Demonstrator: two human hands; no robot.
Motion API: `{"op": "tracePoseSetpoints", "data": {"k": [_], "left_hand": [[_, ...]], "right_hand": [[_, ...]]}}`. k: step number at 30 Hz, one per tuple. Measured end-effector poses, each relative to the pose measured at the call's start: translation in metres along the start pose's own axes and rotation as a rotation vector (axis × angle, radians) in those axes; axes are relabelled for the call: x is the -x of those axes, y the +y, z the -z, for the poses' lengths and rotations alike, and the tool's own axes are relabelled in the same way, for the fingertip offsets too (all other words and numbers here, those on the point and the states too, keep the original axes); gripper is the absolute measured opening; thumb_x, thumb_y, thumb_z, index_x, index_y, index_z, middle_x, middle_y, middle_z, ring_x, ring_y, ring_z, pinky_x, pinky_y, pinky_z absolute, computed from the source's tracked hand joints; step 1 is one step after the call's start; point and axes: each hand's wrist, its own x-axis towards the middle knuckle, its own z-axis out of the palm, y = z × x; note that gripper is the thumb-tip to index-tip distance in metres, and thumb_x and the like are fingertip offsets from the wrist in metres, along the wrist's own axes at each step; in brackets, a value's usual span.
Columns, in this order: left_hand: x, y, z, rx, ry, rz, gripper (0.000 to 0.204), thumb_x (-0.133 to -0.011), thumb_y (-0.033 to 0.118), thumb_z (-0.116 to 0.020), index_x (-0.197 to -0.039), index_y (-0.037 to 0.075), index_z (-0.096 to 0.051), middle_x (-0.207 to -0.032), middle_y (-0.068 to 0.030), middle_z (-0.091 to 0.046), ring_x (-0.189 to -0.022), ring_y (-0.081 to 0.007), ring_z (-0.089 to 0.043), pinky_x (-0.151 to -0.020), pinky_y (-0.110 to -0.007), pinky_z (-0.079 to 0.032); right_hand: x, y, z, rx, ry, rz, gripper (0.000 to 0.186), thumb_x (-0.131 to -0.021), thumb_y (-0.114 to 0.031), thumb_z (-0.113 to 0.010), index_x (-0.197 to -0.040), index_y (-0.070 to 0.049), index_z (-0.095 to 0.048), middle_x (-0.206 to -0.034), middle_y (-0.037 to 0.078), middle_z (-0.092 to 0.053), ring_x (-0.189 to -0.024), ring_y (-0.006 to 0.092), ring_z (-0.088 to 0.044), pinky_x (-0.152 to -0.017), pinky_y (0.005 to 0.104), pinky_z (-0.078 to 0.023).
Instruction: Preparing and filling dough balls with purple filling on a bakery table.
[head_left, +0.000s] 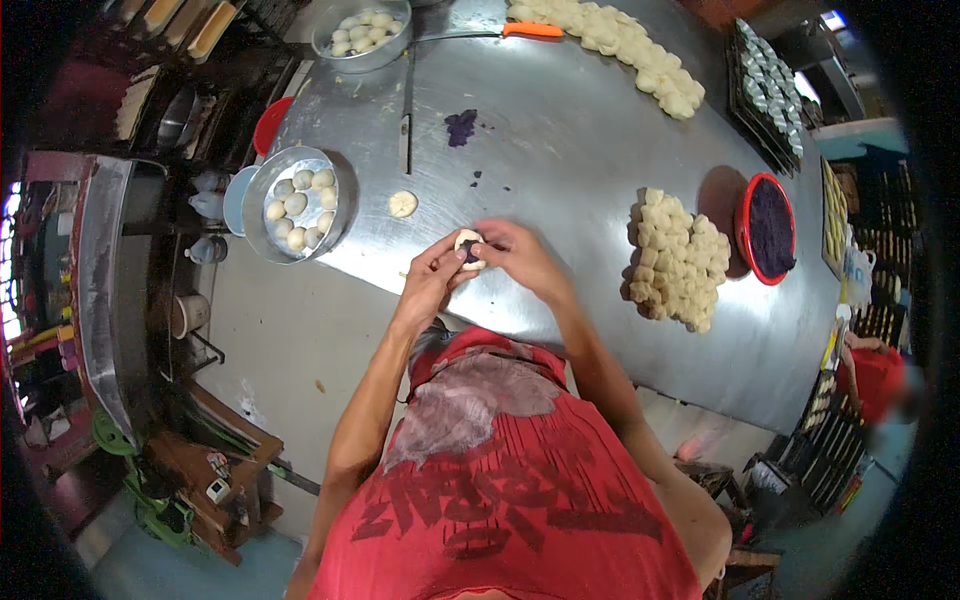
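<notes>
Near the front edge of the steel table, my left hand (436,265) and my right hand (515,255) are closed around a dough piece (470,240) with dark purple filling in its middle. A flat pale dough round (403,203) lies just beyond them to the left. Farther left, a round metal pan (258,215) holds several dough balls (296,203). Purple filling scraps (461,127) lie on the steel above my hands.
Steel table (565,130) bears dough clusters (675,255), a long dough row (605,30), a red bowl of purple filling (744,230), an orange-handled knife (532,29), a long metal tool (406,140), another pan (362,55) and stacked trays (765,90). A person in red (868,380) is at right.
</notes>
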Motion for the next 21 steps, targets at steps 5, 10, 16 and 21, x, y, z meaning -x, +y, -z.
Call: {"op": "tracePoseSetpoints", "data": {"k": [5,10,16,21], "left_hand": [[0.011,0.003,-0.013,-0.324,0.008,0.048,0.043,-0.102,0.009,-0.061,-0.142,-0.004,-0.054,-0.116,-0.0143,-0.070,-0.095,-0.0186,-0.071,-0.080,-0.027,-0.062],[0.011,-0.013,-0.015,-0.079,0.122,-0.033,0.035,-0.101,0.002,-0.057,-0.135,-0.003,-0.061,-0.108,-0.0150,-0.073,-0.087,-0.0182,-0.072,-0.077,-0.028,-0.063],[0.028,-0.022,-0.037,-0.319,0.069,-0.185,0.039,-0.099,-0.001,-0.057,-0.138,-0.005,-0.058,-0.100,-0.0089,-0.070,-0.088,-0.0114,-0.067,-0.079,-0.024,-0.055],[0.018,-0.017,-0.029,-0.548,0.086,-0.258,0.031,-0.099,0.010,-0.066,-0.128,-0.001,-0.066,-0.095,-0.0036,-0.065,-0.080,-0.0100,-0.062,-0.069,-0.027,-0.050]], "right_hand": [[0.007,0.011,0.022,-0.280,-0.332,-0.281,0.027,-0.087,-0.015,-0.077,-0.109,0.001,-0.070,-0.087,0.009,-0.065,-0.085,0.0233,-0.069,-0.074,0.0346,-0.056],[0.017,0.011,0.008,-0.055,-0.150,0.016,0.020,-0.086,-0.008,-0.074,-0.103,0.003,-0.071,-0.090,0.011,-0.065,-0.082,0.0247,-0.071,-0.072,0.0334,-0.057],[0.019,-0.012,0.032,-0.038,-0.233,-0.096,0.022,-0.088,-0.005,-0.071,-0.108,0.003,-0.072,-0.103,0.011,-0.061,-0.092,0.0232,-0.070,-0.080,0.0346,-0.057],[0.032,-0.043,0.052,0.003,-0.281,0.074,0.018,-0.089,-0.008,-0.071,-0.105,0.001,-0.073,-0.094,0.011,-0.062,-0.092,0.0245,-0.069,-0.079,0.0360,-0.055]]}}
